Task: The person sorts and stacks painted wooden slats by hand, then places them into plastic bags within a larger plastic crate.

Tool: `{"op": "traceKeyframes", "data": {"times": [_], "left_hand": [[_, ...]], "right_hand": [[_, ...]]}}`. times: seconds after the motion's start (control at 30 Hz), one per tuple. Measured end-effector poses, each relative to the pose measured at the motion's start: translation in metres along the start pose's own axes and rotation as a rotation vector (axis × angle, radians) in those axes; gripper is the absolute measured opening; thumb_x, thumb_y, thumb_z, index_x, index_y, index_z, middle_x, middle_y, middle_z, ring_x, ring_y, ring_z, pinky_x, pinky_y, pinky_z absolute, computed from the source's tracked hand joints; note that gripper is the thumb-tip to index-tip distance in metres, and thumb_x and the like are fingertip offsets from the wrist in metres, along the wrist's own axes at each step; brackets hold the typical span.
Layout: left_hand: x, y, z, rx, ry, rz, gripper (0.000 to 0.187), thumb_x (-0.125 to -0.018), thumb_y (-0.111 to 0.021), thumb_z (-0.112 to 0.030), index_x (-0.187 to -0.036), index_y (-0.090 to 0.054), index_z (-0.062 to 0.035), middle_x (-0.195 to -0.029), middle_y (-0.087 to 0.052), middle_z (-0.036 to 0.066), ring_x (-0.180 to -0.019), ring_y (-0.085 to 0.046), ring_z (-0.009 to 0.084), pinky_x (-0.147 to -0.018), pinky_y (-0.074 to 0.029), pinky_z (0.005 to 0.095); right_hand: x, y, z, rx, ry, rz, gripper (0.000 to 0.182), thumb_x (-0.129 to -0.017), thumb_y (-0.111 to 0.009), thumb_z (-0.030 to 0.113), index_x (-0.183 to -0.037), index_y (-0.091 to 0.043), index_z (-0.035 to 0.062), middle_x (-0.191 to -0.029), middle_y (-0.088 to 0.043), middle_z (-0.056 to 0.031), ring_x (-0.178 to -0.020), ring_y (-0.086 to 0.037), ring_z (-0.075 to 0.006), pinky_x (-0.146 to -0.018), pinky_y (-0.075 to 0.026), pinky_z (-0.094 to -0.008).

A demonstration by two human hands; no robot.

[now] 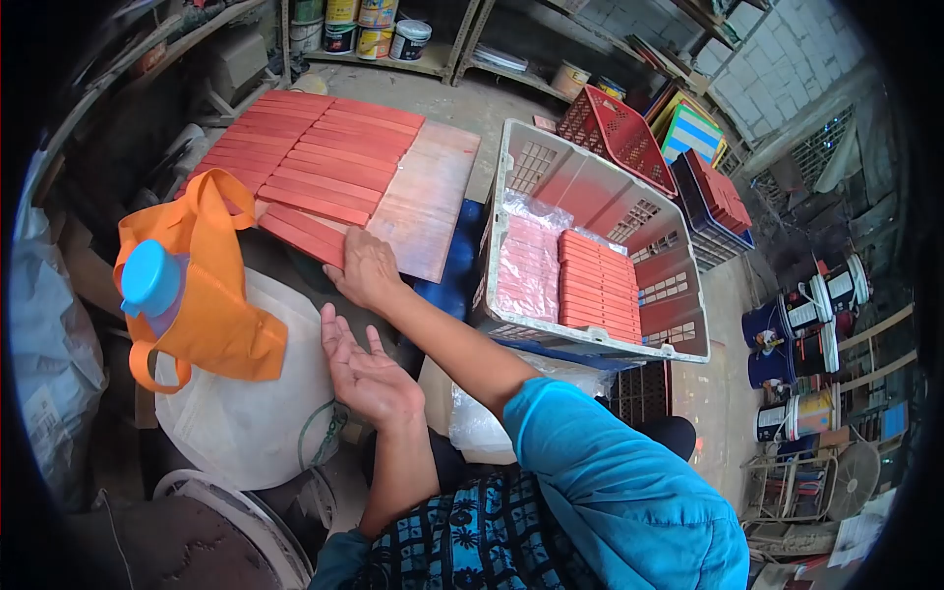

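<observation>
Rows of red wooden pieces point(339, 157) lie on a pale board point(433, 197) at the upper left. One red piece point(300, 234) sits at an angle at the near edge of the rows. My right hand point(366, 270) reaches across to its right end, with fingers and thumb closed around that end. Just below, my left hand point(369, 374) is palm up with its fingers apart and nothing in it. Stacked red pieces point(598, 287), some in clear plastic wrap point(531, 256), fill part of a large crate point(693, 329) to the right.
An orange bag point(221, 324) with a blue-capped bottle point(150, 278) stands left of my hands, on a white sack point(236, 423). Behind the crate are a red basket point(619, 138) and a dark crate point(713, 231). Paint cans point(411, 39) stand on a back shelf, with buckets point(772, 364) at right.
</observation>
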State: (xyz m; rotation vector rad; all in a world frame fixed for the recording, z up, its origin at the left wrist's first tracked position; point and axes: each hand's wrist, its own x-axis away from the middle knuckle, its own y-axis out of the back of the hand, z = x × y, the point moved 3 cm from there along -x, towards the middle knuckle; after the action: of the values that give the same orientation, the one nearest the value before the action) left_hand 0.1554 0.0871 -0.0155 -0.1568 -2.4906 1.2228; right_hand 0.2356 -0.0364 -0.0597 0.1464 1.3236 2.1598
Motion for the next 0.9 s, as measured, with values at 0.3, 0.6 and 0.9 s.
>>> {"op": "traceKeyframes", "data": {"times": [0.3, 0.6, 0.9], "left_hand": [[0.003, -0.012, -0.006, 0.064, -0.033, 0.164, 0.063, -0.083, -0.042, -0.016, -0.142, -0.021, -0.0082, -0.144, -0.027, 0.013, -0.132, -0.029, 0.0261, -0.104, -0.026, 0.0434], [0.055, -0.045, 0.012, 0.179, 0.056, 0.727, 0.063, -0.082, -0.041, -0.004, -0.141, -0.019, -0.0037, -0.138, -0.034, 0.022, -0.121, -0.045, 0.0326, -0.103, -0.034, 0.0415], [0.099, -0.067, 0.048, 0.190, 0.205, 0.682, 0.049, -0.095, -0.030, -0.027, -0.139, -0.025, -0.0051, -0.129, -0.044, 0.015, -0.108, -0.052, 0.0249, -0.092, -0.044, 0.0385]], "right_hand": [[0.129, 0.105, 0.030, -0.282, 0.115, -0.168, 0.062, -0.081, -0.062, 0.035, -0.124, -0.041, -0.0044, -0.106, -0.055, -0.0272, -0.098, -0.055, -0.0393, -0.083, -0.044, -0.0420], [0.190, 0.191, 0.020, -0.347, 0.155, -0.136, 0.046, -0.090, -0.048, 0.010, -0.134, -0.039, -0.0001, -0.106, -0.056, -0.0202, -0.097, -0.055, -0.0301, -0.089, -0.041, -0.0348], [0.234, 0.231, 0.001, -0.263, 0.015, -0.210, 0.055, -0.085, -0.058, 0.012, -0.136, -0.039, 0.0027, -0.100, -0.054, -0.0180, -0.093, -0.053, -0.0259, -0.086, -0.042, -0.0340]]}}
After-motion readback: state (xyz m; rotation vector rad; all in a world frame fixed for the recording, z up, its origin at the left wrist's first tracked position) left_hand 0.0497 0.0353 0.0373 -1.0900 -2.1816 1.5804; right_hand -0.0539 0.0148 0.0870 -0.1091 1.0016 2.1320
